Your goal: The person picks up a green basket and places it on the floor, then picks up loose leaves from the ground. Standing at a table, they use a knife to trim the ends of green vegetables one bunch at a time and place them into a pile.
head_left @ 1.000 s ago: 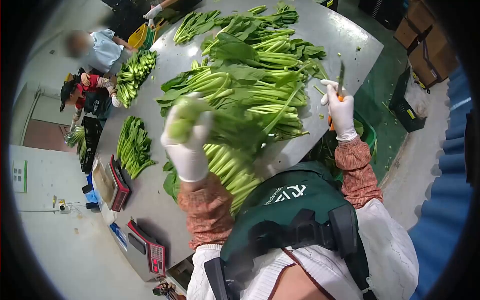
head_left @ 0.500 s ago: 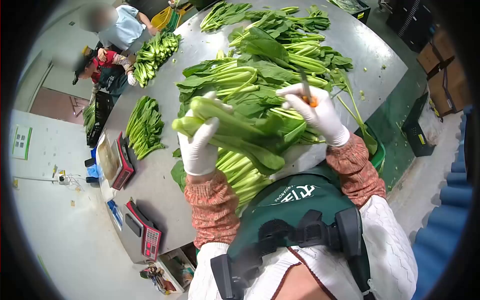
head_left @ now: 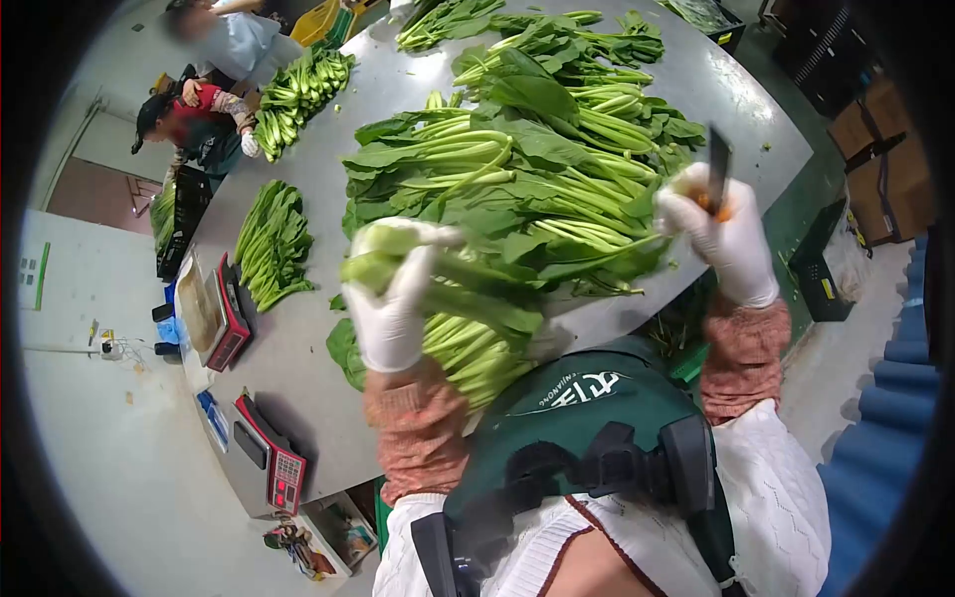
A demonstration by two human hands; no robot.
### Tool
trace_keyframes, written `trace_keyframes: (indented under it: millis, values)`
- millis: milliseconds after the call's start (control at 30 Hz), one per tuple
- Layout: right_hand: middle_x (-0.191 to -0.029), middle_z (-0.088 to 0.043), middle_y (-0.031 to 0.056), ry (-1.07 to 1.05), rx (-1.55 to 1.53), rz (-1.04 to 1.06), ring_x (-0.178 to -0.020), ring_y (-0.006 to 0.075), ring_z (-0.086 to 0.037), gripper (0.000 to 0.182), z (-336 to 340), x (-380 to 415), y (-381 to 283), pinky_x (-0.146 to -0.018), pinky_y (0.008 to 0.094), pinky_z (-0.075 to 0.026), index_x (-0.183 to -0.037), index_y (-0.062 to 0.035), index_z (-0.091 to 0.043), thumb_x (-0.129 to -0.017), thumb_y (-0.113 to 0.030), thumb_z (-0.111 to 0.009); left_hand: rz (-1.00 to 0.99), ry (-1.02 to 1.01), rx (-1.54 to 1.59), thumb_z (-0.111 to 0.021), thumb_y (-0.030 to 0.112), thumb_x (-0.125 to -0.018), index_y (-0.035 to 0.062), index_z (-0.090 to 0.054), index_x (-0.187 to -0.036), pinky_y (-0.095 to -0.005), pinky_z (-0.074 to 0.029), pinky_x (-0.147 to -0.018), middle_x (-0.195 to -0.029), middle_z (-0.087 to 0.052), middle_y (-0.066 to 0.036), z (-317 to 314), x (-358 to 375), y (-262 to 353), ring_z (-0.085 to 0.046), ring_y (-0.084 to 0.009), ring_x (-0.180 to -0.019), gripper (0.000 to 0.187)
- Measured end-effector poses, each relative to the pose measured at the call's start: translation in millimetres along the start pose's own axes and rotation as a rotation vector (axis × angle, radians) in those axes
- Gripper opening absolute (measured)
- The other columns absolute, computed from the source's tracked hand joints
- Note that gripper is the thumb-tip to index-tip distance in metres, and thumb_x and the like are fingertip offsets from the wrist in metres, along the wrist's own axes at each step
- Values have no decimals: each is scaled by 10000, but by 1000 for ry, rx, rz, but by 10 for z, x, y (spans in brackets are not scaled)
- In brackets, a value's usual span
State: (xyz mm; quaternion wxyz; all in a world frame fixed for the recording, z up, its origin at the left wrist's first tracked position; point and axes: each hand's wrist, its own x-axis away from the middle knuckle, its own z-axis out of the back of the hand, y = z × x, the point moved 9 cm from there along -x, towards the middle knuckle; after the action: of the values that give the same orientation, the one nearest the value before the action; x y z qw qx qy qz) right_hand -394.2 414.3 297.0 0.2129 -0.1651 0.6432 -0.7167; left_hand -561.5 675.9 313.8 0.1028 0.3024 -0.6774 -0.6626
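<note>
The left hand (head_left: 393, 323), in a white glove, has its fingers clamped round a thick bunch of leafy greens with pale green stalks (head_left: 482, 298), held above the near edge of the grey metal bench (head_left: 751, 124), as it was a moment ago. The right hand (head_left: 741, 249), also gloved, has drawn away from the bunch, out to the bench's right edge; its fingers are closed on the orange handle of a dark-bladed knife (head_left: 719, 169), blade raised. The long loose stalk that hung beside that hand is gone from there, so blade and bunch are now well apart. Blur hides whether the right fingertips pinch anything else. Between the hands and beyond lies a broad green heap (head_left: 567, 164); a smaller pile (head_left: 274, 244) sits towards the left edge.
</note>
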Motion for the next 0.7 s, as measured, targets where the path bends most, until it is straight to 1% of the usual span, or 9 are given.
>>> trace_keyframes:
  millis: [67, 133, 200, 233, 300, 333, 467, 533, 700]
  values:
    - [-761, -643, 55, 10, 150, -131, -639, 80, -566, 95, 475, 6, 221, -626, 226, -462, -881, 0, -638, -845, -87, -634, -88, 124, 35, -582, -16, -828, -15, -534, -976, -402, -491, -892, -882, -575, -105, 305, -7, 214, -590, -200, -827, 156]
    - [-855, -668, 76, -18, 210, -60, -739, 88, -594, 206, 686, -68, 489, -717, 240, -485, -1029, 19, -651, -849, -78, -633, -99, 251, -23, -602, 0, -835, -26, -523, -1042, -372, -495, -848, -878, -556, -91, 486, 11, 332, -569, -183, -791, 223]
    - [-942, -679, 73, 30, 646, 70, -827, 88, -607, 323, 632, -182, 562, -786, 243, -487, -1168, 4, -620, -855, -75, -636, -134, 193, -114, -606, 28, -857, -20, -540, -1077, -329, -480, -767, -888, -558, -81, 538, -7, 274, -558, -165, -798, 235]
    - [-947, -680, 55, -5, 466, 25, -847, 79, -599, 344, 524, -340, 857, -778, 241, -482, -1197, -15, -612, -861, -86, -636, -127, 187, -277, -619, 32, -853, -22, -563, -1042, -303, -466, -731, -863, -559, -68, 495, -30, 254, -551, -148, -778, 204]
    - [-928, -689, 41, -129, 102, -44, -853, 84, -615, 290, -42, -639, 969, -779, 249, -488, -1129, -10, -646, -866, -132, -636, -223, 169, -628, -669, 29, -826, -14, -616, -915, -246, -438, -678, -791, -563, -25, 402, -92, 230, -521, -109, -717, 112]
    - [-915, -696, 69, -94, 378, 80, -855, 106, -634, 294, -285, -841, 976, -773, 260, -497, -1089, -2, -657, -853, -178, -656, -354, 171, -720, -683, 0, -806, 5, -622, -906, -238, -437, -682, -802, -580, -14, 265, -98, 270, -520, -97, -715, 117]
    - [-953, -682, 180, -14, 603, 140, -880, 323, -653, 604, -1172, -1790, 1436, -810, 377, -503, -1073, 44, -635, -768, -476, -683, -252, 192, -810, -699, -12, -780, 5, -620, -939, -258, -471, -733, -839, -628, -56, 231, -60, 290, -575, -129, -762, 178]
    - [-988, -672, 197, -88, 659, -92, -922, 343, -642, 605, -1448, -2035, 1623, -825, 396, -496, -1033, 30, -651, -730, -492, -702, -239, 217, -843, -697, -11, -780, 3, -619, -940, -254, -473, -726, -833, -627, -65, 361, -16, 320, -576, -130, -749, 178]
    - [-834, -660, 182, -61, 594, 114, -779, 289, -646, 462, -1565, -2120, 1371, -728, 365, -499, -909, 2, -658, -730, -414, -746, -215, 289, -941, -690, -7, -770, 5, -620, -942, -282, -488, -701, -823, -624, -86, 676, 143, 380, -601, -174, -724, 186]
